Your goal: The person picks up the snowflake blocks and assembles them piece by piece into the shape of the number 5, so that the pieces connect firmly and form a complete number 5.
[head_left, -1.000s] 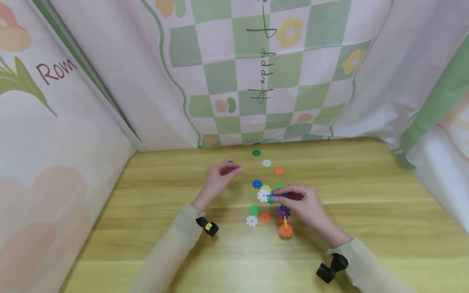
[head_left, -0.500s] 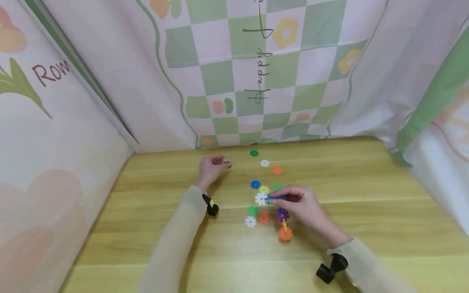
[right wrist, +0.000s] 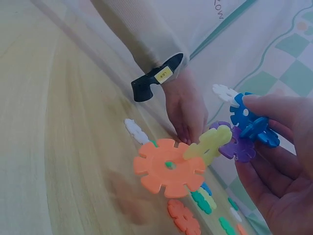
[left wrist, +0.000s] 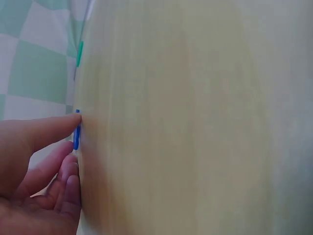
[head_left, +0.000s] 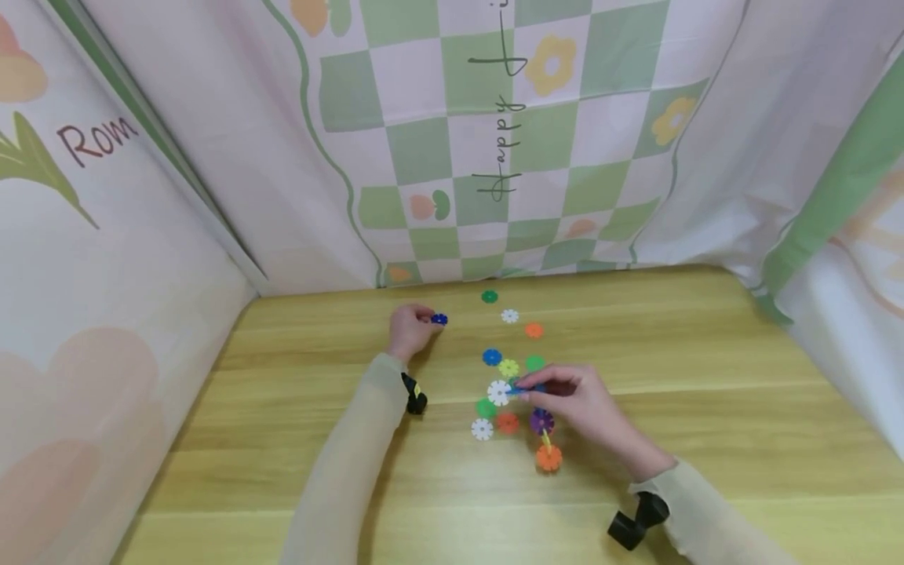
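Observation:
At the far left of the discs, my left hand pinches a dark blue snowflake disc by its edges. In the left wrist view, thumb and forefinger meet this blue disc from opposite sides, low at the tabletop. My right hand grips a chain of interlocked snowflake discs by its blue discs. Joined in that chain are a white disc, a purple disc, a yellow disc and an orange disc hanging toward me.
Loose discs lie on the wooden table: green, white and orange at the back. Nearer are blue, yellow-green, red-orange and white ones. A printed curtain hangs behind.
My left hand has gone left and toward the back, then taken the dark blue disc between its fingers. The right hand still holds the chain, which has come slightly nearer me.

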Demonstrator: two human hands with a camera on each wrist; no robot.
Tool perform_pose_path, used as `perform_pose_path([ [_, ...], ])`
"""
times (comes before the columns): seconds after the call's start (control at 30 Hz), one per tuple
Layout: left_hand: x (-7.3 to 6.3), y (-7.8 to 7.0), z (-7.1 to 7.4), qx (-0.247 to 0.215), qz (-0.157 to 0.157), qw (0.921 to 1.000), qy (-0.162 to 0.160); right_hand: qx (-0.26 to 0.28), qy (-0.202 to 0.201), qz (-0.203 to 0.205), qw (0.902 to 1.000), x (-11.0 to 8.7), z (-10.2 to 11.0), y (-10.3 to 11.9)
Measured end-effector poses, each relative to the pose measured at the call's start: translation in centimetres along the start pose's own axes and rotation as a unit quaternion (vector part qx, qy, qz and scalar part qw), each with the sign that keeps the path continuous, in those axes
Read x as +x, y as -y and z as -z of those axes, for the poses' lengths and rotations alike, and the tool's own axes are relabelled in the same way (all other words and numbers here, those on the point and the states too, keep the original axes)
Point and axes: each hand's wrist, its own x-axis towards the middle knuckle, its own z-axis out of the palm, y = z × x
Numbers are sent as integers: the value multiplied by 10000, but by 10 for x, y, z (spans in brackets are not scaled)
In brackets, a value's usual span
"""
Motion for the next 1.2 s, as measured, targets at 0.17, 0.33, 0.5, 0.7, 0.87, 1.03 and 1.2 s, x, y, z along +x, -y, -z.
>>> perform_pose_path([
  [0.17, -2, -1, 1, 0, -44, 10000, -24, -43, -10, -17, 10000, 0, -1, 1],
  [0.33, -6, -1, 3, -57, -160, 9999, -29, -95, -12, -49, 9999, -1, 0, 0],
  [0.5, -15, -4, 6, -190, -316, 9992, 118, -116, -50, -56, 9999, -1, 1, -1],
  [0.7, -34, -6, 9, -482, -743, 9956, 299, -132, -78, 1, 9999, 0, 2, -3],
  [0.87, -49, -9, 12, -775, -1035, 9902, 536, -219, -114, -68, 9997, 0, 3, -2],
  [1.03, -64, -15, 14, -902, -1302, 9849, 701, -276, -140, -144, 9994, 1, 4, -1],
  [1.2, -79, -18, 14, -895, -1413, 9820, 878, -246, -148, -111, 9995, 2, 6, -1],
])
